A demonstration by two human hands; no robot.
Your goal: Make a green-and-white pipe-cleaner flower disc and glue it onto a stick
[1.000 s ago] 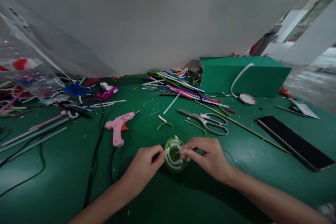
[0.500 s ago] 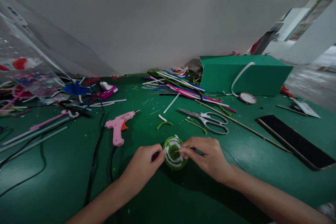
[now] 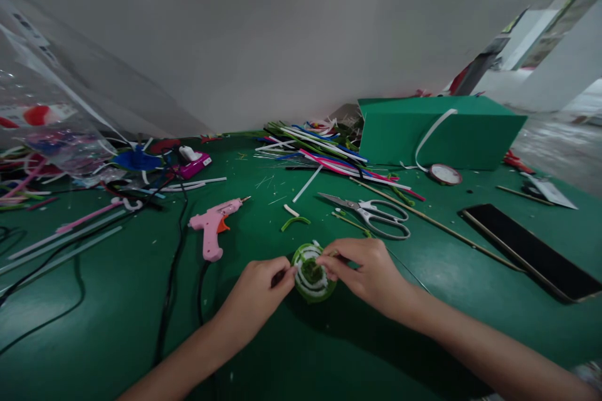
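Note:
A round green and white coiled piece (image 3: 315, 293), fuzzy like pipe cleaner, is in front of me with a dark green hollow at its centre. My left hand (image 3: 261, 288) pinches its left rim between thumb and fingertips. My right hand (image 3: 369, 272) is closed in a pinch over the right side, on a thin stick whose lower end points into the centre. Part of the stick is hidden by the fingers. Just beyond lie a curved green offcut (image 3: 295, 222) and a short white offcut (image 3: 291, 210).
A pink glue gun (image 3: 214, 225) lies left, its black cable running toward me. Grey-handled scissors (image 3: 376, 216), a long thin stick (image 3: 437, 225) and a black phone (image 3: 531, 252) lie right. Behind are piled coloured pipe cleaners (image 3: 320, 150) and a green box (image 3: 437, 138).
My right hand has shifted slightly up and left over the coiled piece, the stick tilting with it. My left hand keeps its pinch on the rim.

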